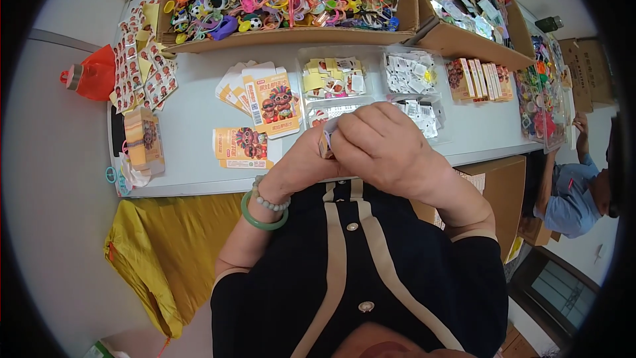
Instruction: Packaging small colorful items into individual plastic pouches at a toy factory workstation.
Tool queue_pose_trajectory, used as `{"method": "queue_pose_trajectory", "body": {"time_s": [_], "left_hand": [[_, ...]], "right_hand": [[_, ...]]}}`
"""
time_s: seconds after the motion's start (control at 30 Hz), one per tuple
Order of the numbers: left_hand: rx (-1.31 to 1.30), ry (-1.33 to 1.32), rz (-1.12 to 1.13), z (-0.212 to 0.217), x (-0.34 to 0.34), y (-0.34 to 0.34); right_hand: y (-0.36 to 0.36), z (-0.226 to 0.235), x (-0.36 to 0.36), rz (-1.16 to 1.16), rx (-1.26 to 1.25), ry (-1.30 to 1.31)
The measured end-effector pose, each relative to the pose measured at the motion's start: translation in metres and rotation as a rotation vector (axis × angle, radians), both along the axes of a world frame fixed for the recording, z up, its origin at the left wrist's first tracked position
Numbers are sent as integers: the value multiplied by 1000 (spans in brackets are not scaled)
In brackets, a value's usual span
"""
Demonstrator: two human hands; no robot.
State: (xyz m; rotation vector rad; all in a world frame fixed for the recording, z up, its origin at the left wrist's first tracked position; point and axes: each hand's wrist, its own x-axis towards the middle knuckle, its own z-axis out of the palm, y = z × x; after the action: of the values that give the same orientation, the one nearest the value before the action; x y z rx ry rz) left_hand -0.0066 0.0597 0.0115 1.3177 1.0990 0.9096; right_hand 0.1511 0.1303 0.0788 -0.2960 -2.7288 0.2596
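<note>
In front of my chest, both hands are together at a small orange carton [326,140], of which only a narrow edge shows. My left hand [310,154], below a beaded bracelet and a green bangle, is closed round the carton from the left. My right hand [383,149] is curled over its right side, hiding most of it. Just beyond the hands stands a clear divided tray [375,66] with small stickers [334,78], white sachets [411,73] and white packets with barcodes [424,114]. Flat orange cartons [273,103] lie fanned left of the tray, with another flat carton [240,147] nearer me.
A cardboard box of colourful toys [285,0] and one of shiny packets [464,6] line the back. Filled cartons [478,79] stand in a row at right. Sticker sheets [142,66], bundled cartons [144,139] and scissors [116,178] lie left. Another person [573,192] is at right.
</note>
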Motion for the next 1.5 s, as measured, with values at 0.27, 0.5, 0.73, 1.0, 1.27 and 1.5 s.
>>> {"method": "queue_pose_trajectory", "body": {"time_s": [0.27,0.5,0.73,1.0,1.27,1.5], "left_hand": [[-324,-552,19,-4,-4,-5],[-274,-315,4,7,3,2],[-161,-91,42,4,4,-5],[-274,-512,301,-13,0,-1],[-315,-417,247,-19,12,1],[-324,-363,200,-15,13,0]], "right_hand": [[6,-2,13,-59,-166,224],[-6,-3,14,-22,-148,23],[-8,-8,18,14,-380,-106],[46,-53,67,-587,-249,184],[87,-104,71,-820,-189,-88],[111,-105,76,-879,-390,-320]]}}
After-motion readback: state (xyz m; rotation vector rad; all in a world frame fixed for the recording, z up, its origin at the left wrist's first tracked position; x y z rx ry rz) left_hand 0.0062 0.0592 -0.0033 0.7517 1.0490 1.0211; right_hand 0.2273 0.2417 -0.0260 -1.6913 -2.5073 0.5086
